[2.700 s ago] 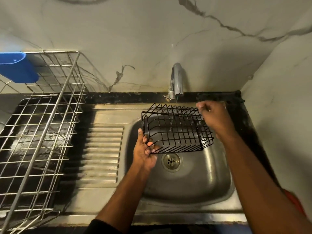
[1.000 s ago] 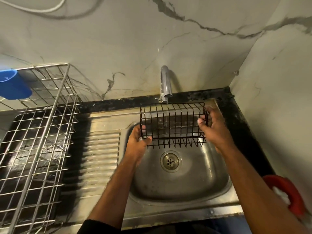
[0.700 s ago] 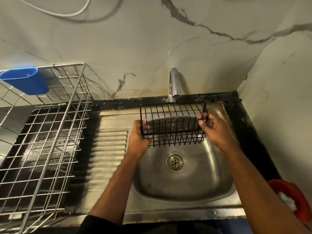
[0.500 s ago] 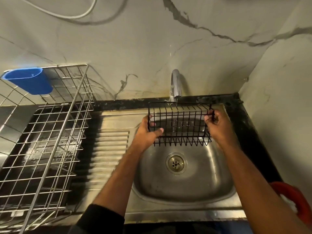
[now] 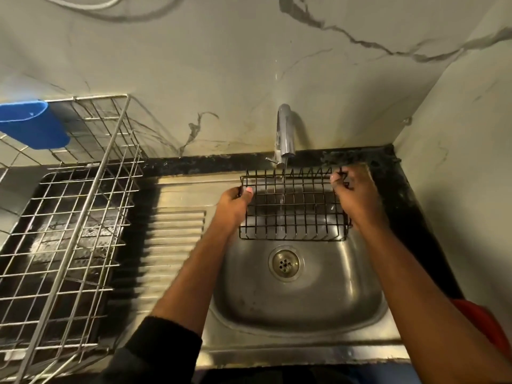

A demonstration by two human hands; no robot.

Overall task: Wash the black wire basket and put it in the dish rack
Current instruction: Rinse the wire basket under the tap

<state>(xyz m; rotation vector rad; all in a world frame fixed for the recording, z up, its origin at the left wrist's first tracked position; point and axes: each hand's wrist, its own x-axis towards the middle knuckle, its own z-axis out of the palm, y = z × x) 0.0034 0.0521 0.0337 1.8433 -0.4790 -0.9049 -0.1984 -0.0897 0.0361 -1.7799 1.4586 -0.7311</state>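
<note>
Head view: the black wire basket (image 5: 293,209) is held over the sink (image 5: 302,295) under the tap (image 5: 284,134), water running through it. The left hand (image 5: 232,205) grips its left end, the right hand (image 5: 356,196) its right end. The dish rack (image 5: 69,206) stands left on the counter (image 5: 399,189). No writing is legible.
</note>
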